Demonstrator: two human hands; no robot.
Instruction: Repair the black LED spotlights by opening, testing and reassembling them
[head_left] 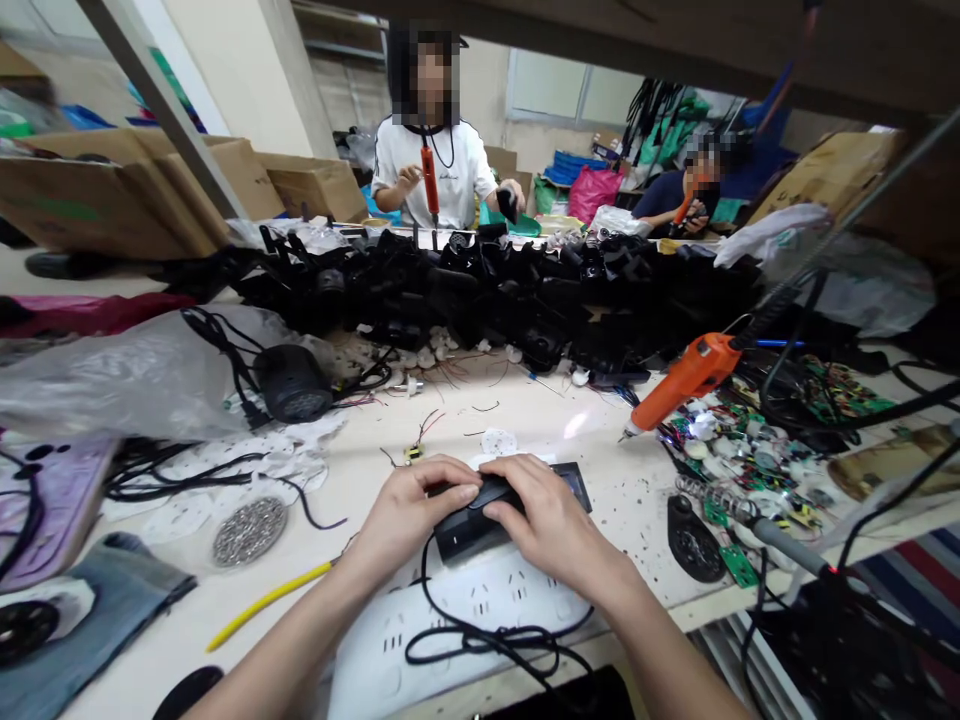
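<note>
My left hand [427, 500] and my right hand [544, 515] meet over a black rectangular plastic device [461, 540], their fingers closed on its top and sides. What the device is, I cannot tell; the fingers cover much of it. A glossy dark end [574, 485] sticks out beyond my right hand. Below them lies a white power strip [442, 640] with a looped black cable [517, 640] across it. Left of the strip rests a tool's yellow handle [270, 600].
An orange electric screwdriver [679, 385] hangs at the right above piled circuit boards [765, 450]. A soldering iron [787, 545] sits at the right edge. Black housings [495, 290] line the back. Screws [251, 530] lie left. Two people [442, 165] work opposite.
</note>
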